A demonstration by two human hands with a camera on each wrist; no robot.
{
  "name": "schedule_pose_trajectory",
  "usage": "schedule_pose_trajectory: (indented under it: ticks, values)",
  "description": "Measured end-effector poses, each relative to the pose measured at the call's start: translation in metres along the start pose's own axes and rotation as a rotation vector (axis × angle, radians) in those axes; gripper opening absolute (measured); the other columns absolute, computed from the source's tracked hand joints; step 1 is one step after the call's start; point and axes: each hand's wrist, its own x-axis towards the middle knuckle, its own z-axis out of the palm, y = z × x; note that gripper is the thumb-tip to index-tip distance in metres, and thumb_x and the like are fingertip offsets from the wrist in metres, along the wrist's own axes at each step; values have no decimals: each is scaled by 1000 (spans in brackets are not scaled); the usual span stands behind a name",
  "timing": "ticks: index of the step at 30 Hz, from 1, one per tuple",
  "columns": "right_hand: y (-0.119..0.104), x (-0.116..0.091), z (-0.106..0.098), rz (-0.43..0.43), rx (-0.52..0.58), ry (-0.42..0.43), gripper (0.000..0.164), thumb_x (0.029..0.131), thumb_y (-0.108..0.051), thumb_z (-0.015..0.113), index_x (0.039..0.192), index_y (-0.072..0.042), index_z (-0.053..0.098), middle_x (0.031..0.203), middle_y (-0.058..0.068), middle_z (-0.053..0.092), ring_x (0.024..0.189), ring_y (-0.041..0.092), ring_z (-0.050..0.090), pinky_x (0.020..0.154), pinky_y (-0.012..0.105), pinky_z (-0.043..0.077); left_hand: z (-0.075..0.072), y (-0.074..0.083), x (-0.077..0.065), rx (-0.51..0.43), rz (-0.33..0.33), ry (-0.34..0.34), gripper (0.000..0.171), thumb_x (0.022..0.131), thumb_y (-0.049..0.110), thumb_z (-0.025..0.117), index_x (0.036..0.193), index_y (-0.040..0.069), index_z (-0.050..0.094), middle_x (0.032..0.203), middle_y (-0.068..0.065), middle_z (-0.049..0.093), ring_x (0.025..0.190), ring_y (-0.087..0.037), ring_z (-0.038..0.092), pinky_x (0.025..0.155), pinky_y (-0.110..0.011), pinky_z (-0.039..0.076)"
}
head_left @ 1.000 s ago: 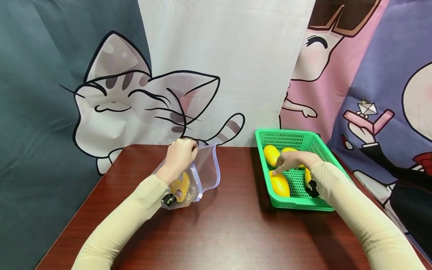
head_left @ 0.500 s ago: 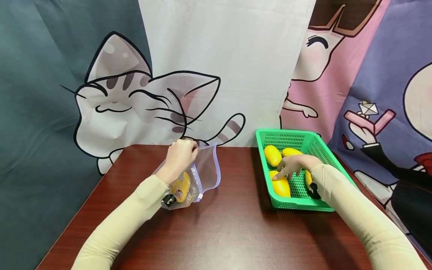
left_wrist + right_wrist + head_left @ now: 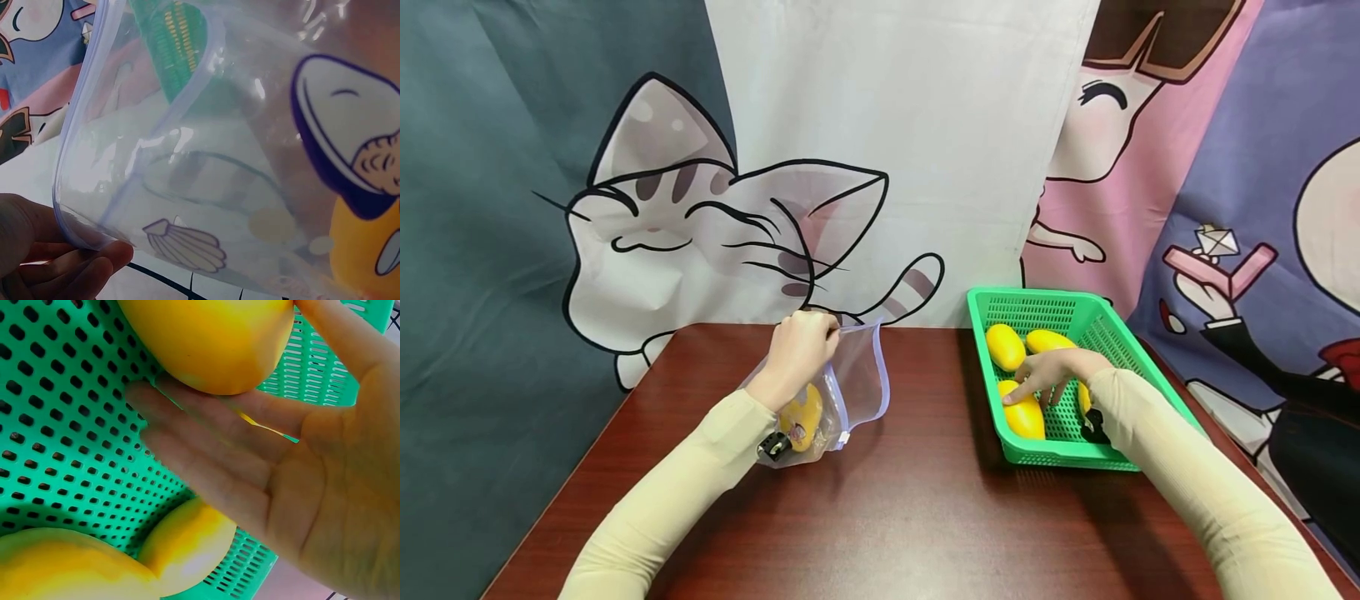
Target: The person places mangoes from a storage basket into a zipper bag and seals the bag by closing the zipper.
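Note:
My left hand (image 3: 800,343) pinches the rim of a clear zip bag (image 3: 859,375) and holds it up with its mouth spread. Inside the bag lies a yellow mango (image 3: 808,417), partly hidden by my wrist and the bag's printed pictures. In the left wrist view, thumb and fingers (image 3: 106,265) grip the lilac zip edge. My right hand (image 3: 1052,372) is down in the green basket (image 3: 1067,454), over the near-left mango (image 3: 1022,417). In the right wrist view, the thumb touches one side of that mango (image 3: 219,344), while nearly straight fingers (image 3: 212,456) lie along its other side.
Two more mangoes stand out at the back of the basket, one at left (image 3: 1006,347) and one beside it (image 3: 1049,340). Another mango (image 3: 1083,398) shows partly behind my right wrist. The brown table (image 3: 917,500) meets a printed cloth backdrop (image 3: 887,125).
My right hand has shifted slightly toward the near-left mango, its thumb sliding down over it and its fingers lowering alongside. The left hand and the bag have stayed still.

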Motion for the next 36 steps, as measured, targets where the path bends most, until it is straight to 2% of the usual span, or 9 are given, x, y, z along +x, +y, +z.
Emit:
schedule_pose_trajectory:
  ticks: [4, 12, 23, 30, 36]
  values:
    - [2, 1, 1, 0, 54, 3, 98, 80, -52, 68, 143, 10, 25, 144, 29, 32, 101, 24, 65, 84, 38, 54, 0, 1, 0, -2, 0, 2, 13, 82, 11, 64, 73, 14, 72, 72, -4, 70, 62, -30, 64, 51, -45, 49]
    - [1, 3, 3, -5, 92, -2, 96, 80, -45, 71, 141, 12, 26, 144, 32, 30, 99, 23, 65, 82, 37, 55, 1, 0, 0, 1, 12, 6, 13, 82, 11, 64, 73, 14, 72, 72, -4, 70, 62, -30, 64, 51, -45, 49]
    - [-2, 4, 2, -4, 51, 18, 94, 75, -35, 77, 140, 13, 29, 143, 32, 34, 107, 38, 59, 75, 40, 57, 1, 0, 0, -6, 20, 17, 14, 82, 10, 63, 71, 14, 72, 71, -3, 69, 62, -30, 64, 51, -45, 49]
    - [-2, 2, 1, -7, 50, 15, 96, 75, -31, 78, 142, 12, 24, 145, 33, 29, 115, 46, 54, 75, 42, 56, 2, 0, 0, 1, 23, 18, 15, 82, 10, 63, 71, 14, 71, 73, -4, 69, 62, -30, 65, 51, -45, 49]
    - [3, 3, 2, 16, 87, 20, 103, 72, -33, 80, 144, 10, 21, 146, 32, 26, 118, 44, 52, 75, 40, 56, 2, 0, 0, 5, 32, 16, 16, 83, 10, 62, 69, 15, 69, 68, -3, 67, 59, -28, 62, 49, -44, 48]
